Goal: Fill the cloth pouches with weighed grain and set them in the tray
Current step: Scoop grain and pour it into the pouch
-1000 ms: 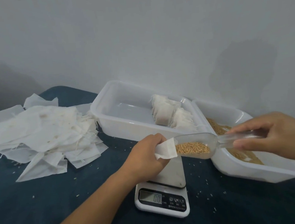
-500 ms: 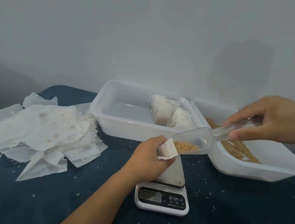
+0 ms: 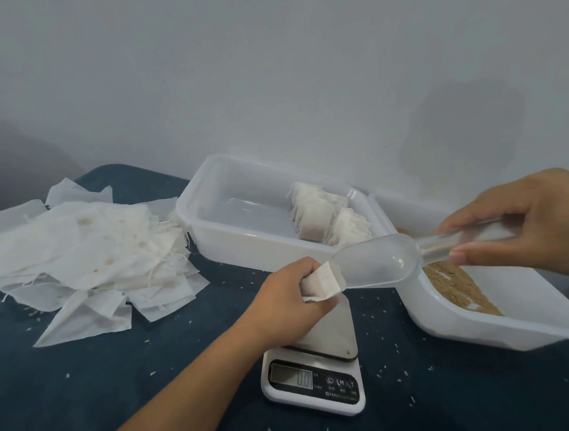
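Observation:
My left hand [image 3: 292, 299] grips a small white cloth pouch [image 3: 324, 280] just above the white kitchen scale [image 3: 313, 379], whose display reads zero. My right hand [image 3: 535, 224] holds the handle of a clear plastic scoop [image 3: 383, 261], tilted with its lip at the pouch's mouth. No grain shows in the scoop's bowl. A white tray [image 3: 229, 234] behind the scale holds a row of filled pouches [image 3: 328, 218] at its right end. A second white tray with brown grain [image 3: 461, 285] stands at the right.
A loose heap of flat white pouches [image 3: 83, 257] covers the left of the dark blue tabletop [image 3: 119, 384]. Stray grains dot the surface around the scale. A pale wall rises directly behind the trays.
My right hand lifted the scoop's handle and tipped it. The grain that lay in the scoop has slid out toward the pouch in my left hand.

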A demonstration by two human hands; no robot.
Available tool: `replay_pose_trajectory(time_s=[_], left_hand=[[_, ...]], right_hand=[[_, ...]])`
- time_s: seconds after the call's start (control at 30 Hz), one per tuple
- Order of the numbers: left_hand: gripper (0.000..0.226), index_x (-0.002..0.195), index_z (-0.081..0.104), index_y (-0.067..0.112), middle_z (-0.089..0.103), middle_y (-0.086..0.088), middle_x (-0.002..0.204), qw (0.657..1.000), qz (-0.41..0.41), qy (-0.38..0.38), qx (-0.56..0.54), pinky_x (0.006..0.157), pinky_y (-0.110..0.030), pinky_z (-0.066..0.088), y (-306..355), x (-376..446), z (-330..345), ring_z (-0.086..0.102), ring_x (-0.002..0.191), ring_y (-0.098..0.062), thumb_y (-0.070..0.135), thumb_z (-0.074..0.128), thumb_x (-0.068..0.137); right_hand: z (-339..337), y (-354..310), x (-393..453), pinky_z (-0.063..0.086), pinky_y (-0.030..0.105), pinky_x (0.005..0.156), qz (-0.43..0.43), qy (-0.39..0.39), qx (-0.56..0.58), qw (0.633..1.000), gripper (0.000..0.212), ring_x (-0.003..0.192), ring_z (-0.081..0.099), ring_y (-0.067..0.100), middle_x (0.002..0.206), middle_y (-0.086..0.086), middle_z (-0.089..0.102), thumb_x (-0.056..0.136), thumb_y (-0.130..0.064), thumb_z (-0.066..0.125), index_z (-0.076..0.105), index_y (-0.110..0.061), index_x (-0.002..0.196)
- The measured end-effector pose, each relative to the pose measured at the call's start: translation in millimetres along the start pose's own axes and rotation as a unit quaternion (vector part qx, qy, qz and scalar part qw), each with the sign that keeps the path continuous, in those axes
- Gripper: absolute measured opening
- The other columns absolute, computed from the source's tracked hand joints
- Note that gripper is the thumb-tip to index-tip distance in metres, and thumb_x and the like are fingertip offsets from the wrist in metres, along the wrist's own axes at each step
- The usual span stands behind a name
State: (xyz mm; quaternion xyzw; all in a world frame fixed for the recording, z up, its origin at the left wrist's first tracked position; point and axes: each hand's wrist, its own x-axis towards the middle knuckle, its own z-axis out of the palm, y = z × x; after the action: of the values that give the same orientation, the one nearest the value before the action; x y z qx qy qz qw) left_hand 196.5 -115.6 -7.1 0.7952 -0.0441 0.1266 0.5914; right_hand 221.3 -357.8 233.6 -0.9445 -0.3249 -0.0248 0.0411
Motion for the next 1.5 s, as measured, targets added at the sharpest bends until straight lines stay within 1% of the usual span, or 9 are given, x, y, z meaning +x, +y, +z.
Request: replay_pose_trajectory(time_s=[0.2, 0.3, 0.4, 0.5, 0.67, 0.83, 1.03, 1.2, 1.5], left_hand=[[0.017, 0.086, 0.06, 0.029, 0.059, 0.021, 0.071, 0.998, -0.013, 0.022, -0.065, 0.058, -0.009, 0.042, 4, 2, -3, 0.052, 0.063, 0.004, 0.029, 0.077, 0.087], [0.013, 0.09, 0.064, 0.028, 0.058, 0.021, 0.07, 0.993, -0.03, 0.028, -0.109, 0.058, -0.009, 0.043, 6, 1, -4, 0.052, 0.063, 0.005, 0.03, 0.077, 0.087], [0.01, 0.09, 0.066, 0.033, 0.061, 0.024, 0.072, 0.989, -0.043, 0.024, -0.141, 0.059, -0.007, 0.042, 8, 0, -5, 0.054, 0.065, 0.008, 0.031, 0.076, 0.088], [0.009, 0.088, 0.069, 0.041, 0.063, 0.027, 0.072, 0.981, -0.06, 0.008, -0.183, 0.06, -0.006, 0.043, 14, -2, -6, 0.056, 0.065, 0.011, 0.034, 0.075, 0.088], [0.021, 0.095, 0.074, 0.036, 0.06, 0.013, 0.077, 0.964, -0.092, -0.011, -0.25, 0.064, -0.02, 0.044, 17, -2, -6, 0.052, 0.073, -0.005, 0.045, 0.072, 0.076], [0.028, 0.101, 0.076, 0.039, 0.067, 0.013, 0.089, 0.959, -0.096, -0.063, -0.259, 0.074, -0.024, 0.048, 15, -1, -11, 0.058, 0.082, -0.002, 0.052, 0.073, 0.077], [0.02, 0.095, 0.077, 0.034, 0.065, 0.008, 0.087, 0.947, -0.098, -0.14, -0.273, 0.071, -0.022, 0.046, 18, -4, -8, 0.056, 0.08, -0.006, 0.045, 0.074, 0.08], [0.027, 0.112, 0.074, 0.034, 0.067, 0.004, 0.112, 0.932, -0.09, -0.2, -0.288, 0.082, -0.031, 0.047, 23, -9, -2, 0.06, 0.099, -0.014, 0.04, 0.071, 0.086], [0.041, 0.13, 0.069, 0.03, 0.069, -0.003, 0.134, 0.951, -0.067, -0.147, -0.264, 0.1, -0.036, 0.055, 22, -5, 2, 0.063, 0.129, -0.024, 0.043, 0.073, 0.091]], right_hand=[[12, 20, -17, 0.06, 0.025, 0.071, 0.041, 0.043, 0.124, 0.991, 0.055, 0.081, 0.073, 0.0, 0.093, -0.023, 0.077, 0.063, -0.091, 0.066, 0.074, -0.058, 0.106], [30, 25, -24, 0.052, 0.015, 0.052, 0.082, 0.065, 0.224, 0.969, 0.065, 0.057, 0.065, 0.003, 0.078, -0.014, 0.076, 0.058, -0.093, 0.066, 0.077, -0.05, 0.105], [72, 31, -23, 0.033, 0.023, 0.044, 0.1, 0.096, 0.37, 0.918, 0.071, 0.045, 0.033, 0.009, 0.059, 0.003, 0.046, 0.058, -0.09, 0.07, 0.081, -0.032, 0.098], [123, 25, -6, 0.026, 0.029, 0.05, 0.115, 0.111, 0.471, 0.868, 0.055, 0.05, 0.027, 0.014, 0.059, 0.002, 0.031, 0.069, -0.071, 0.07, 0.075, -0.019, 0.088], [178, -3, 34, 0.044, 0.02, 0.049, 0.098, 0.091, 0.524, 0.841, 0.045, 0.053, 0.045, 0.008, 0.062, -0.002, 0.052, 0.066, -0.062, 0.076, 0.072, -0.024, 0.087], [194, -21, 63, 0.045, 0.02, 0.051, -0.004, 0.066, 0.58, 0.812, 0.029, 0.056, 0.051, 0.007, 0.083, 0.009, 0.069, 0.083, -0.04, 0.082, 0.076, -0.036, 0.111], [207, -23, 62, 0.043, 0.024, 0.049, -0.063, 0.086, 0.589, 0.801, 0.024, 0.057, 0.053, 0.007, 0.078, 0.001, 0.068, 0.081, -0.04, 0.081, 0.069, -0.021, 0.09], [211, -21, 49, 0.049, 0.026, 0.052, -0.051, 0.157, 0.601, 0.782, 0.035, 0.059, 0.06, 0.013, 0.07, 0.003, 0.063, 0.077, -0.035, 0.083, 0.061, -0.009, 0.086], [208, -16, 44, 0.047, 0.017, 0.052, -0.053, 0.242, 0.632, 0.734, 0.024, 0.056, 0.056, 0.004, 0.069, -0.01, 0.061, 0.085, -0.012, 0.079, 0.057, -0.003, 0.083]])
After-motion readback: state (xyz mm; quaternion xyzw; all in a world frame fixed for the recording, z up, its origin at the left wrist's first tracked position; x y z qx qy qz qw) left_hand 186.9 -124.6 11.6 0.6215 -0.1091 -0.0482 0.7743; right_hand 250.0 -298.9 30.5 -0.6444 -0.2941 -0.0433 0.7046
